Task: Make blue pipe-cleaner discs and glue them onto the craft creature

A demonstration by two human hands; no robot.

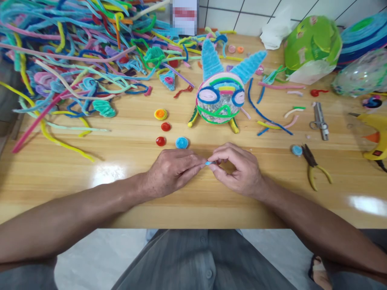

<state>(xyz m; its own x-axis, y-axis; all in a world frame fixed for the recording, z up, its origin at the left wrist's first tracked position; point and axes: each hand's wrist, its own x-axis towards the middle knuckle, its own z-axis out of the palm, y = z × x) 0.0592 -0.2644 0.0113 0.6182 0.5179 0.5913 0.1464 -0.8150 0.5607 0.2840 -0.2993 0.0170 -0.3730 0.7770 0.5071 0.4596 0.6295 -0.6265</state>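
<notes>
Between the fingertips of both hands is a small light-blue piece of pipe cleaner (pixel 208 163), mostly covered. My left hand (pixel 177 169) pinches it from the left with closed fingers. From the right, the thumb and fingertips of my right hand (pixel 236 167) close on it. Just behind the hands stands a creature figure (pixel 220 111) with light-blue ears, white-and-blue eyes and a green mouth outline. Near my left hand lie a blue coil (pixel 182 142), two red discs (pixel 161 141) and a yellow-orange coil (pixel 160 114).
A tangled heap of colourful pipe cleaners (pixel 87 56) spreads over the back left. To the right lie pliers (pixel 313 165), another blue coil (pixel 296 150), small scissors (pixel 319 123) and a yellow glue gun (pixel 376 135). A green package (pixel 313 50) stands at the back right.
</notes>
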